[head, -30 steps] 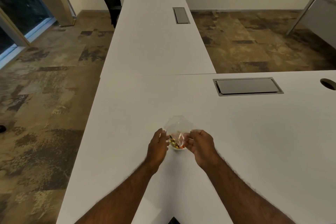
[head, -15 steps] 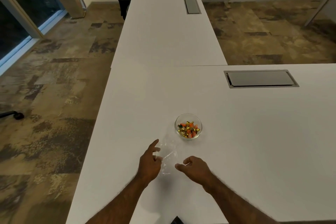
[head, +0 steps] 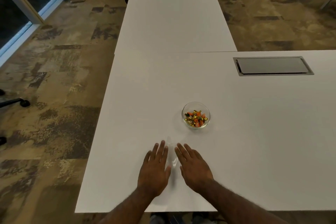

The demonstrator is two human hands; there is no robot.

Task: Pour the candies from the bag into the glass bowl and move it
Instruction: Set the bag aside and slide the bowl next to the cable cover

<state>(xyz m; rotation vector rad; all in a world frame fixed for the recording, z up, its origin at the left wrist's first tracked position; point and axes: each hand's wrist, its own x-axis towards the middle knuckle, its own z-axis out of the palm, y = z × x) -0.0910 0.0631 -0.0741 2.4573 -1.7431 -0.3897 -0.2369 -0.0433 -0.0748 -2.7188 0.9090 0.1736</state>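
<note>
The white desk (head: 236, 132) fills most of the view. Both hands lie flat on it, palms down and fingers spread, holding nothing: the left hand (head: 154, 171) and the right hand (head: 194, 166) side by side. Between and under them lies the clear, empty bag (head: 173, 162), flattened, its long axis running away from the person; no writing can be read on it. The glass bowl (head: 196, 115) stands upright beyond the right hand, apart from it, with gold and orange wrapped candies (head: 195, 118) inside.
</note>
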